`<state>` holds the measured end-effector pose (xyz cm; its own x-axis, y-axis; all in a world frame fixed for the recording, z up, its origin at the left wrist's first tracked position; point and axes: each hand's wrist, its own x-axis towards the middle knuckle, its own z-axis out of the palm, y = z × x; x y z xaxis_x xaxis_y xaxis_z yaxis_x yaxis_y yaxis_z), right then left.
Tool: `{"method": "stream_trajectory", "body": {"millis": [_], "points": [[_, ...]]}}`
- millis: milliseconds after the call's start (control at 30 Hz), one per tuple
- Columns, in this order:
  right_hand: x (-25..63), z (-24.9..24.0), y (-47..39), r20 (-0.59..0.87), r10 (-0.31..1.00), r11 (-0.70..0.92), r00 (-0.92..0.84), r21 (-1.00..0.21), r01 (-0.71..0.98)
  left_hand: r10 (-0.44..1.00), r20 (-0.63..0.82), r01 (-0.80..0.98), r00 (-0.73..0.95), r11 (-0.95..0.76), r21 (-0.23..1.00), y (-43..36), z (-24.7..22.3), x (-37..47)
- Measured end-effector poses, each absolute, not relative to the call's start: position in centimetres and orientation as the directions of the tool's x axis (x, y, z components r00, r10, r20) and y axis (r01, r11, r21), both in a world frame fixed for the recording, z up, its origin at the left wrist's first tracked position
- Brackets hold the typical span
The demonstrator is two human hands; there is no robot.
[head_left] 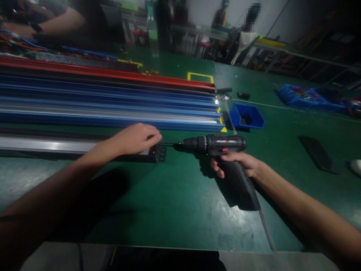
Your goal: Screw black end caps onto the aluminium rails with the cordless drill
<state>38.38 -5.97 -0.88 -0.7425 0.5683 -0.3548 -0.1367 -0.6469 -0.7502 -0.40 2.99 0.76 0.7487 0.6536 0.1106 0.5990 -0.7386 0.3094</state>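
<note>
My right hand (237,162) is wrapped round the grip of a black cordless drill (216,143), which lies level and points left. The drill's long thin bit reaches the end of a black and silver metal profile (59,144). On top of that profile, near its right end, rests my left hand (138,138), its fingers bent over and pressed on the edge. A small black slotted bracket (162,153) sticks out from the profile's end, just below the bit.
Blue profiles (113,109) and red profiles (113,75) lie behind. A blue bin (247,116) stands beyond the drill. Farther right are a larger blue tray (304,97) and a flat black piece (318,154). A person's arm (59,22) is at the upper left, near wires.
</note>
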Motion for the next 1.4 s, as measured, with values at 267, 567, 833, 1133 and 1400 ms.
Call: {"method": "stream_trajectory", "body": {"millis": [267, 567, 833, 1133, 1400], "points": [[38.31, -0.82, -5.93, -0.355, 0.574, -0.645, -0.738, -0.752, -0.139, 0.653, 0.104, 0.602, 0.751, -0.740, 0.299, 3.02, 0.75, -0.36], [38.38, -0.86, -6.03, -0.369, 0.586, -0.648, -0.721, -0.748, -0.144, 0.652, 0.118, 0.600, 0.749, -0.744, 0.294, 3.05, 0.63, -0.39], [38.36, -0.93, -5.98, -0.353, 0.572, -0.651, -0.740, -0.744, -0.149, 0.663, 0.087, 0.613, 0.744, -0.729, 0.305, 2.94, 0.81, -0.34], [38.31, -0.86, -5.95, -0.360, 0.570, -0.656, -0.738, -0.740, -0.146, 0.671, 0.082, 0.614, 0.737, -0.715, 0.334, 2.91, 0.87, -0.31], [38.28, -0.83, -5.97, -0.367, 0.563, -0.678, -0.740, -0.717, -0.160, 0.666, 0.090, 0.615, 0.740, -0.725, 0.308, 2.96, 0.87, -0.27]]}}
